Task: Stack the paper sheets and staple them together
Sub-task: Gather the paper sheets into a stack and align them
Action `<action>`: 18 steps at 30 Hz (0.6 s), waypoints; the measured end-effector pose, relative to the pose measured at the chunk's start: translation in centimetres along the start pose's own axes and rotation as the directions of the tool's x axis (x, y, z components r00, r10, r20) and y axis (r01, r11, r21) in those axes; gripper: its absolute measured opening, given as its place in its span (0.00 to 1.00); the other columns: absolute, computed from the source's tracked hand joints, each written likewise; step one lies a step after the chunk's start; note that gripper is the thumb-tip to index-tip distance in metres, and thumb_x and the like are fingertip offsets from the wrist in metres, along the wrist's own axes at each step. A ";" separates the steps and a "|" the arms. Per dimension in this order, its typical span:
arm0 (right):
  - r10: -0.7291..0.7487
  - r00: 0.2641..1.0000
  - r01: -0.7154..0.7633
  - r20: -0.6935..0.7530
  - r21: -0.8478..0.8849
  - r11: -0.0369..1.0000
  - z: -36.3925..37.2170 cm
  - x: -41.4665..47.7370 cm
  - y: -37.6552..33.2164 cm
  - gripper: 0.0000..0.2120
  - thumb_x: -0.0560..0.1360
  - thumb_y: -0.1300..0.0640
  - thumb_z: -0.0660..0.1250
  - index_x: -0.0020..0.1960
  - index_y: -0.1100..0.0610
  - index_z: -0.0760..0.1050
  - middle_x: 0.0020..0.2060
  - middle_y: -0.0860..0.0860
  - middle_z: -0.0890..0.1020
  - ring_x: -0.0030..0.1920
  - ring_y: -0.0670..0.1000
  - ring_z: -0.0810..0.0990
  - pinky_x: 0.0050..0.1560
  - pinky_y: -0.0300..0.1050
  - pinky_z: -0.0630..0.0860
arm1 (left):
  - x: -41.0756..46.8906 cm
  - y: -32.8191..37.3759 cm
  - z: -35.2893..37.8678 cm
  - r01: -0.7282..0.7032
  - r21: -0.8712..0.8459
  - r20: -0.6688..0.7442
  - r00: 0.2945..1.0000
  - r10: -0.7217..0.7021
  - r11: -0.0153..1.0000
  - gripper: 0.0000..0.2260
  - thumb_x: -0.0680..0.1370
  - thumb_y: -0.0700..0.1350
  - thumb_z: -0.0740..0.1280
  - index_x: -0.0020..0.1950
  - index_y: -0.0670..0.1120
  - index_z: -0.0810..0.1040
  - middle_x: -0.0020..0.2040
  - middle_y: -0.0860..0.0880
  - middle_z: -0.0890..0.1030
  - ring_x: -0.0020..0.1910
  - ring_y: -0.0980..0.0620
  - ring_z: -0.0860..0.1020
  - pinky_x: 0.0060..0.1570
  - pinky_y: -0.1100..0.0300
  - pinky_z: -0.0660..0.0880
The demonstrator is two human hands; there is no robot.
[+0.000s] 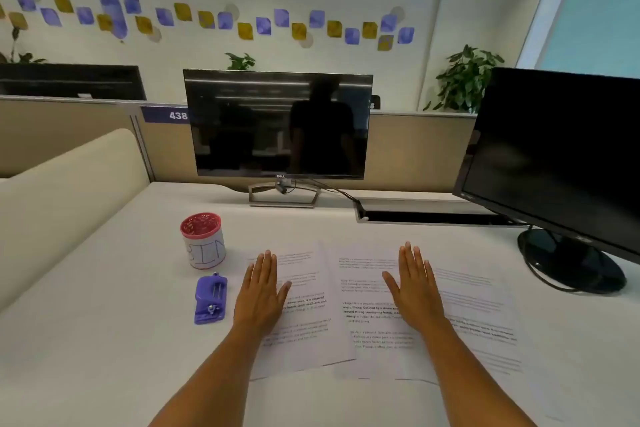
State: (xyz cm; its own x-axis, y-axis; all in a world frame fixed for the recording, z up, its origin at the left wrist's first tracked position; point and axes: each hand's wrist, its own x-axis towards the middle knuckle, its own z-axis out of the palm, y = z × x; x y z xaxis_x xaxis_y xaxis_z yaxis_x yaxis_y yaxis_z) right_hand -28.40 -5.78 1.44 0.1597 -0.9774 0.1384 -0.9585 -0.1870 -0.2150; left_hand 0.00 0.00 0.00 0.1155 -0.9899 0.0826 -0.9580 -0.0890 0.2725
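**White sheets lie spread side by side, with a flat palm on each of two**

White printed paper sheets are seen fanned across the desk [104,340] in front of the person, not yet gathered. The left sheet [304,315] is overlapped along its right edge by the middle sheet [367,295], and a third sheet [481,315] lies partly under or beside the middle one to the right; the exact order of overlap there cannot be told. Each sheet's long axis runs away from the person, toward the monitor [277,125].

The left hand [261,291] is laid palm down on the left sheet's left part, fingers straight and close together, nothing gripped. The right hand [415,291] is pressed flat in the same way on the middle sheet, thumb spread toward the centre, nothing held.

The purple stapler [210,300] lies just beside the left hand, on its outer side, clear of the paper, its length also pointing away from the person. A red-rimmed cup [203,241] stands behind it.

Stacking is judged to be the step in hand. The sheets would have to be slid inward toward each other, and the left hand is by far the nearer to the stapler.
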 end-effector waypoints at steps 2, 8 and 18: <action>0.008 1.000 -0.008 -0.003 0.029 1.000 1.3 -0.7 0.5 0.48 0.55 0.29 0.13 0.69 0.54 0.28 0.76 0.52 0.38 0.76 0.51 0.37 0.72 0.45 0.34 | -0.5 -0.3 0.8 0.014 -0.032 -0.026 1.000 -0.015 0.999 0.47 0.54 0.69 0.14 0.67 0.45 0.29 0.77 0.46 0.37 0.76 0.51 0.38 0.70 0.59 0.34; 0.025 0.992 -0.034 0.127 0.065 0.997 3.9 -2.9 1.3 0.55 0.53 0.28 0.14 0.73 0.55 0.32 0.76 0.51 0.40 0.76 0.49 0.38 0.73 0.45 0.36 | -1.8 -0.5 2.6 0.047 -0.054 0.039 0.998 -0.045 0.997 0.53 0.58 0.71 0.20 0.75 0.43 0.40 0.78 0.47 0.42 0.76 0.52 0.41 0.71 0.61 0.36; 0.025 0.986 -0.029 0.163 0.021 0.999 4.1 -2.9 1.3 0.59 0.52 0.29 0.13 0.75 0.56 0.38 0.77 0.50 0.43 0.76 0.48 0.41 0.73 0.44 0.37 | -2.3 -0.4 2.8 0.073 -0.054 0.101 0.993 -0.067 0.996 0.28 0.80 0.56 0.43 0.76 0.44 0.42 0.78 0.48 0.43 0.77 0.52 0.42 0.73 0.60 0.39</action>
State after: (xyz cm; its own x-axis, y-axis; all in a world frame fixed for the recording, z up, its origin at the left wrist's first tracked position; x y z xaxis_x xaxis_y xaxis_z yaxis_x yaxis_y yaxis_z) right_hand -29.14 -3.61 -3.15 0.1722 -0.9847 -0.0263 -0.9575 -0.1611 -0.2394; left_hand -0.58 2.03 -2.97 0.1524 -0.9878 -0.0330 -0.9317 -0.1547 0.3288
